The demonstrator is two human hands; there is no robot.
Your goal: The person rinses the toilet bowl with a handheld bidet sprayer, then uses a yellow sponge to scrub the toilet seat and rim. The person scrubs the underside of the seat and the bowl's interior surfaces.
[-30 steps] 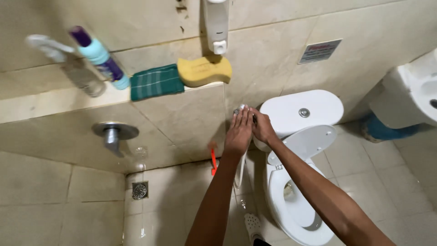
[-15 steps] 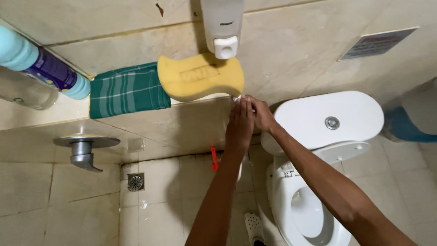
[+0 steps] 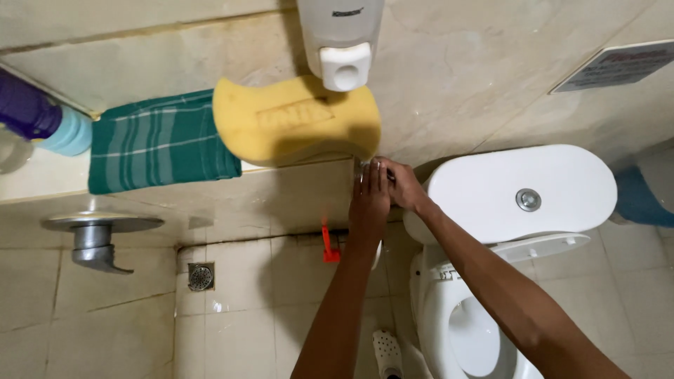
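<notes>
My left hand and my right hand are pressed together at the right end of the tiled ledge. They sit just below the yellow sponge and the white wall soap dispenser. The left hand's fingers point up and lie flat. The right hand curls against them from the right. Something small and shiny shows at the fingertips; I cannot tell what it is or whether either hand grips it. Right of the hands is the white toilet cistern.
A green checked cloth lies on the ledge beside the sponge, with a purple and blue bottle at the far left. Below are the toilet bowl, a red valve handle, a floor drain, a metal fitting and a white clog.
The view has closed in on the ledge and dispenser. Both hands stay pressed together at the ledge's end, next to the cistern.
</notes>
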